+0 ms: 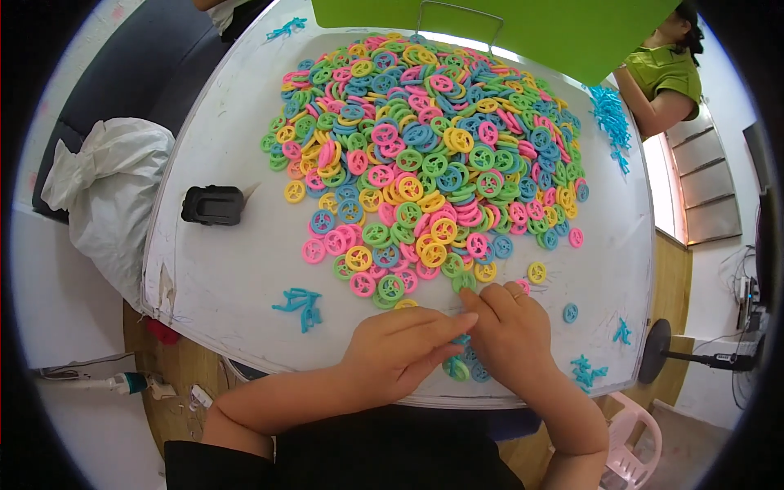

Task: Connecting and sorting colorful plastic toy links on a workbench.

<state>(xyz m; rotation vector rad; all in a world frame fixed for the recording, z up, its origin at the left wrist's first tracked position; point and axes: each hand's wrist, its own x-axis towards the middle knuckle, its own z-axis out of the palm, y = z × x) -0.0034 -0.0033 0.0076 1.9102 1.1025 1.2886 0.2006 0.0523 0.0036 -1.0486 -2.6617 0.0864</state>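
Near the front edge of the white table, my two hands meet. My left hand [408, 347] is closed in a pinch, its thumb and fingertips at a small blue plastic piece [461, 339], which is mostly hidden. Curled beside it, my right hand [513, 331] has its fingertips pointing away from me, close to a green toy wheel [464, 282]; what it grips is hidden. Below the hands lie a green wheel [457, 371] and a blue wheel [479, 372], partly covered. Beyond them spreads a large heap of pink, yellow, green and blue plastic wheels [408, 159].
Blue branched plastic pieces lie at the left [300, 307], right [588, 372] and far right [611, 122]. A black tray [212, 205] sits on the left. A green panel [490, 28] stands across the far side. Another person [665, 82] is at the far right.
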